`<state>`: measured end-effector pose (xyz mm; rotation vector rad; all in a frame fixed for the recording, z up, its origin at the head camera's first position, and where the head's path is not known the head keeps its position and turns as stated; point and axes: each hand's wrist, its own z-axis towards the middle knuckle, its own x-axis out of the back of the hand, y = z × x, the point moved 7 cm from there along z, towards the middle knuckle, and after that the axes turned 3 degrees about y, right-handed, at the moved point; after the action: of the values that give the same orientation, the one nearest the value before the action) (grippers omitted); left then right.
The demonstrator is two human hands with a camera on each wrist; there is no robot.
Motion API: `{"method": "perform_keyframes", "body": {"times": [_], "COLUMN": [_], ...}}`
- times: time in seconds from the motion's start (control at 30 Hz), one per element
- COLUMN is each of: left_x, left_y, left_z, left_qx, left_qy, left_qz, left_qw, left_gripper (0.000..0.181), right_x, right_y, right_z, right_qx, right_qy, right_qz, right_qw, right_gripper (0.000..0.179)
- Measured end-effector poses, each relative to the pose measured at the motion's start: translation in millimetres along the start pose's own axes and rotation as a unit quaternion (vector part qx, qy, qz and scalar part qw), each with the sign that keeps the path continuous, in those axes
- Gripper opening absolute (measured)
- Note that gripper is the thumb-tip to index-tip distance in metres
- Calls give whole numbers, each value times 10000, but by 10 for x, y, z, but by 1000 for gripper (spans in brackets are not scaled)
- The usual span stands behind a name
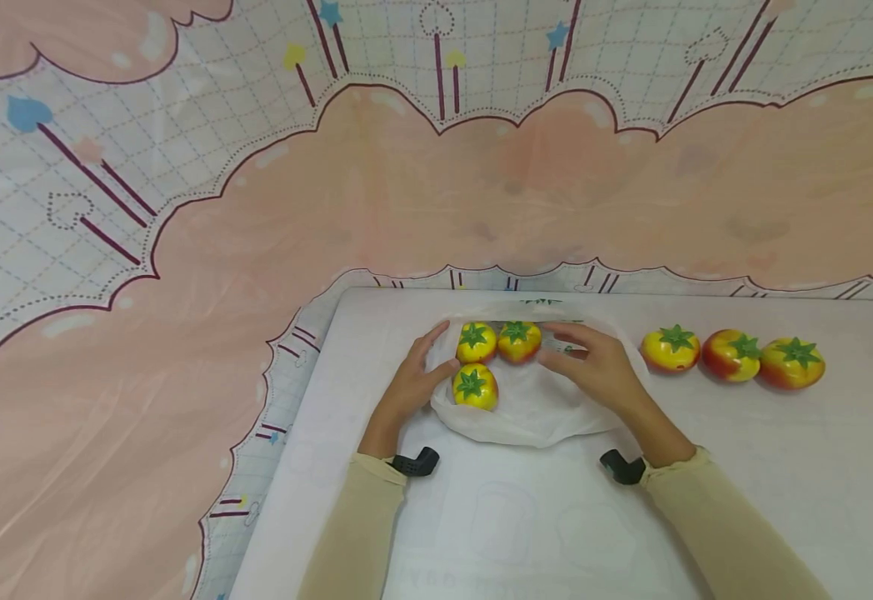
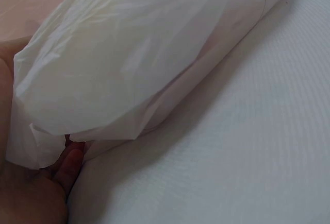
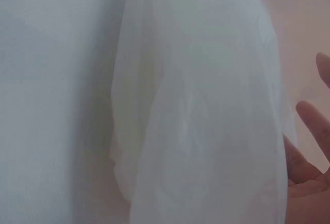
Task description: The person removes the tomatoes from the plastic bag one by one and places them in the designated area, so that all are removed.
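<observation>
My right hand (image 1: 590,358) holds nothing: its fingers are spread over the right side of the white bag (image 1: 530,425), the thumb tip just beside the far right fruit (image 1: 519,342). My left hand (image 1: 411,379) is at the bag's left rim, thumb and forefinger apart; I can't tell whether my lower fingers nip the plastic. Inside, on the left, the far left fruit (image 1: 476,342) and the near fruit (image 1: 475,387) lie together, all three leaf side up. To settle them well, I should nudge with soft fingertips, since round things roll easily, and keep the thin rim from folding inward. A row of three fruits (image 1: 731,356) sits on the table (image 1: 766,483), right of the bag, so my right elbow needs care.
</observation>
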<state>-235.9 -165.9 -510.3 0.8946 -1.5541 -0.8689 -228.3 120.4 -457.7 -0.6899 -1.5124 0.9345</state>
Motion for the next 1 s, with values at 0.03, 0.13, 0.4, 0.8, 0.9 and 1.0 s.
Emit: {"method": "perform_keyframes", "body": {"times": [0.03, 0.13, 0.4, 0.8, 0.9, 1.0], "left_x": [0, -1, 1, 1, 1, 3], "left_y": [2, 2, 3, 5, 8, 6], "left_z": [0, 0, -1, -9, -9, -2], "left_qx": [-13, -27, -100, -144, -160, -164], "left_qy": [3, 7, 7, 12, 11, 10], "left_qz": [-14, -13, 22, -42, -40, -21], "left_qw": [10000, 10000, 9999, 9999, 9999, 9999], "left_gripper": [68, 67, 67, 68, 69, 69], "right_x": [-12, -45, -101, -222, -231, -238], "right_y": [-6, -22, -37, -18, -19, -16], "right_z": [8, 32, 106, 231, 261, 297], "right_qx": [22, 28, 126, -213, -235, -230], "right_qy": [-18, -63, 27, -67, -24, 7], "right_qz": [15, 90, 143, 54, 63, 46], "right_qw": [10000, 9999, 9998, 9997, 9997, 9997], "right_gripper": [59, 57, 55, 55, 57, 57]}}
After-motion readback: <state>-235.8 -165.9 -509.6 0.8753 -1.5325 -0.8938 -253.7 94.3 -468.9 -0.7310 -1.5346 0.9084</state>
